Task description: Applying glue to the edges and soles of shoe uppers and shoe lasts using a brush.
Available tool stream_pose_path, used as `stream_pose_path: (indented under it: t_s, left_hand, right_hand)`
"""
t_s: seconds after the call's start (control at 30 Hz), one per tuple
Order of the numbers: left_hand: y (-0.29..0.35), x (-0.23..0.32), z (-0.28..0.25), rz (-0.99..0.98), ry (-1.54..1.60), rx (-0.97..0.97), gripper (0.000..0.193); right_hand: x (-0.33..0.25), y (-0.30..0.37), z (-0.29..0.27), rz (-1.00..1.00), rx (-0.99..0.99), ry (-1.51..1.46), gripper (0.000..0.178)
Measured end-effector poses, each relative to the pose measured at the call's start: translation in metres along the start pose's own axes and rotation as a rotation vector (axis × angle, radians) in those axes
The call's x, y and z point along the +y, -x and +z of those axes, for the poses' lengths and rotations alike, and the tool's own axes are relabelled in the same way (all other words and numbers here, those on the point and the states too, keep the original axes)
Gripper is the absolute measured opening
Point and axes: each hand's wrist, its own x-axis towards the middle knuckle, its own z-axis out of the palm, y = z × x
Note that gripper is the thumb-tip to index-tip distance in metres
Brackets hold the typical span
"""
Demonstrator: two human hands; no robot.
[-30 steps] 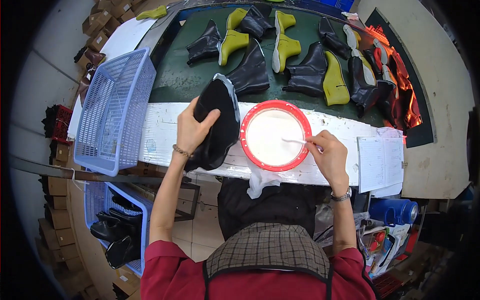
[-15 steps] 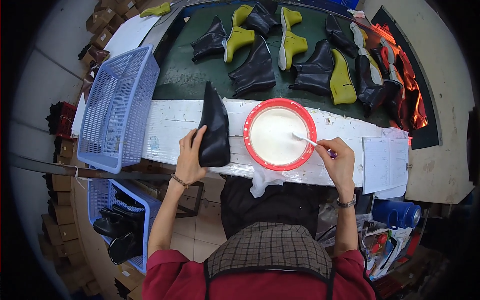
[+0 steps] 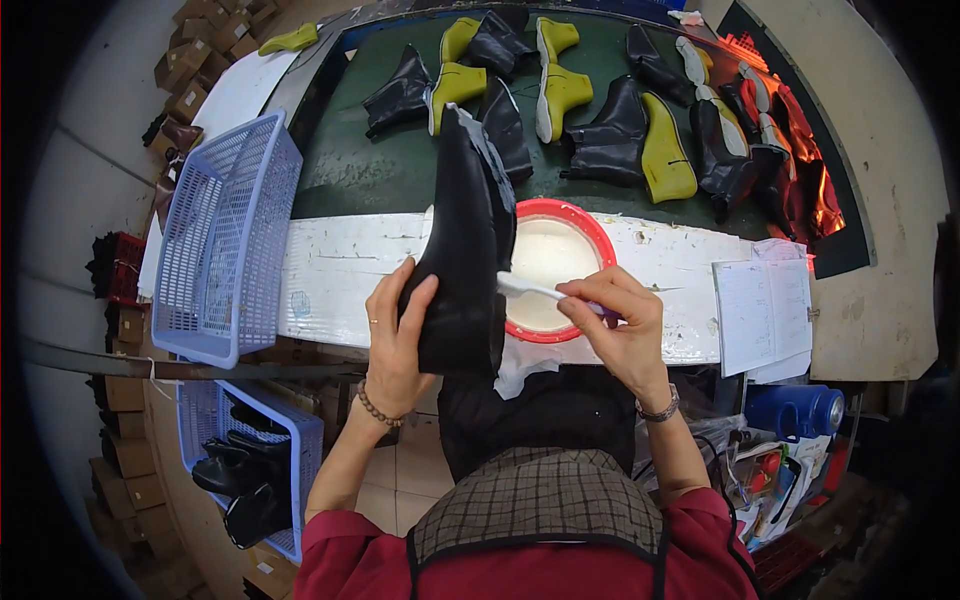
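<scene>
My left hand [image 3: 398, 330] is closed round the lower part of a black leather boot upper [image 3: 455, 270], held up in front of me with its toe pointing away. A pale, wet-looking coat runs along the boot's right edge near the toe. In my right hand [image 3: 622, 322] a small white brush [image 3: 530, 287] is pinched, with a bit of purple handle showing. The brush's head touches or nearly touches the boot's right edge. Behind them stands a red-rimmed tub [image 3: 606, 238] of creamy white liquid [image 3: 551, 250], partly hidden by the boot.
Black boot uppers [image 3: 607, 135] and yellow-green shoe forms [image 3: 665, 150] lie on the green surface [image 3: 345, 160]. A blue basket [image 3: 225, 240] stands left; another [image 3: 305, 440] below holds black uppers. An open notebook [image 3: 752, 315] lies right. Orange light glows at far right [image 3: 828, 205].
My left hand has lifted the boot off the white board and moved it rightward, partly over the tub. My right hand has brought the brush out of the liquid, leftward to the boot's edge.
</scene>
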Motion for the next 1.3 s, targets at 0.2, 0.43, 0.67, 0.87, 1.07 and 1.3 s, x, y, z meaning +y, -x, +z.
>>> stream_pose_path:
  t_s: [0.2,0.43,0.67,0.87,1.07,1.3]
  left_hand:
    - [0.004,0.002,-0.003,0.127,0.077,0.056,0.08]
    - [-0.017,0.009,-0.007,0.02,0.144,0.034,0.079]
    - [-0.032,0.006,-0.007,-0.072,0.209,0.085,0.08]
    - [-0.041,-0.004,0.003,-0.052,0.212,0.237,0.078]
    - [-0.026,-0.026,-0.003,-0.135,0.305,0.161,0.065]
    - [0.032,-0.074,-0.053,-0.828,0.939,-0.054,0.056]
  right_hand:
    - [0.017,-0.019,-0.018,-0.045,0.145,0.12,0.015]
    - [0.016,-0.033,-0.019,-0.192,0.113,0.039,0.017]
    - [0.007,-0.012,-0.009,-0.296,0.023,0.01,0.025]
    - [-0.006,-0.005,-0.007,-0.286,-0.102,0.023,0.022]
    - [-0.003,-0.006,-0.008,-0.046,-0.121,-0.049,0.015]
    - [0.058,-0.021,-0.034,-0.207,-0.162,0.787,0.011]
